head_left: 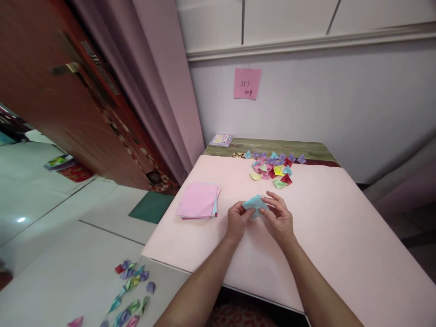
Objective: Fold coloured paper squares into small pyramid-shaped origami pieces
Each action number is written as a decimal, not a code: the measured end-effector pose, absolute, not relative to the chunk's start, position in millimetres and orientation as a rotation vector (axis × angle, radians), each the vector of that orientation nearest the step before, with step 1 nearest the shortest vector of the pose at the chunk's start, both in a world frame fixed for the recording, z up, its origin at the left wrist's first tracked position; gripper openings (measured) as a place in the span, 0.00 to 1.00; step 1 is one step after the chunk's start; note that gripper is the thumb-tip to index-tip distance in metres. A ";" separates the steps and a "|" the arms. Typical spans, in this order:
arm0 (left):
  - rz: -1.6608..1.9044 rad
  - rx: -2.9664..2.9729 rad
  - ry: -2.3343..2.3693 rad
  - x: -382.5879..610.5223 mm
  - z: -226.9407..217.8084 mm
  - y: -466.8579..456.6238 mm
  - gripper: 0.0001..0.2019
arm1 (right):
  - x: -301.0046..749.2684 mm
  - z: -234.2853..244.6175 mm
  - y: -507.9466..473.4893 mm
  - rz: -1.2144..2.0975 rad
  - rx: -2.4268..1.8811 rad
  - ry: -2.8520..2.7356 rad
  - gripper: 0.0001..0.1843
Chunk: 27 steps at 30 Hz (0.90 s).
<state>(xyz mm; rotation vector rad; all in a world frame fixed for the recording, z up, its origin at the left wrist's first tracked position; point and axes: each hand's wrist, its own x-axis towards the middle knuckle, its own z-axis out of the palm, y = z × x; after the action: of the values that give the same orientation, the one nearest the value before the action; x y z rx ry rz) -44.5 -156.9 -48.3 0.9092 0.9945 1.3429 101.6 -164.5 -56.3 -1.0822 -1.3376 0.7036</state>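
Observation:
A light blue folded piece of paper is held up between my two hands, just above the pink-covered table. My left hand grips its left side, thumb in front and fingers behind. On the other side, my right hand pinches the right edge with the thumb, its upper fingers raised and partly spread. A stack of square paper sheets, pink on top, lies to the left of my hands. Beyond them sits a cluster of small folded paper boats in several colours.
More folded paper pieces are scattered on the tiled floor at the lower left. A small stack of cards or booklets lies at the table's far left corner. A pink note is stuck on the wall; a brown door stands left.

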 end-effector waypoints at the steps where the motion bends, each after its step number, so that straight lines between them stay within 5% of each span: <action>1: 1.329 0.901 1.004 -44.2 -48.3 -157.4 0.15 | 102.1 -54.6 -165.7 0.700 -1.071 -1.344 0.16; 13: 1.279 0.895 0.973 -43.0 -41.6 -160.4 0.14 | 101.8 -54.1 -167.4 0.690 -1.158 -1.385 0.09; 27: 1.247 0.928 0.942 -48.0 -49.3 -158.7 0.16 | 100.5 -73.3 -161.4 0.784 -1.175 -1.330 0.18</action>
<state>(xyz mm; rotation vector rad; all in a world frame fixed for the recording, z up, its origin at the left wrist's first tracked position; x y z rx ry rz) -48.0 -158.7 -49.3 0.9276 0.9422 1.2471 100.5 -161.4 -73.3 -1.1749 -1.3304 0.7840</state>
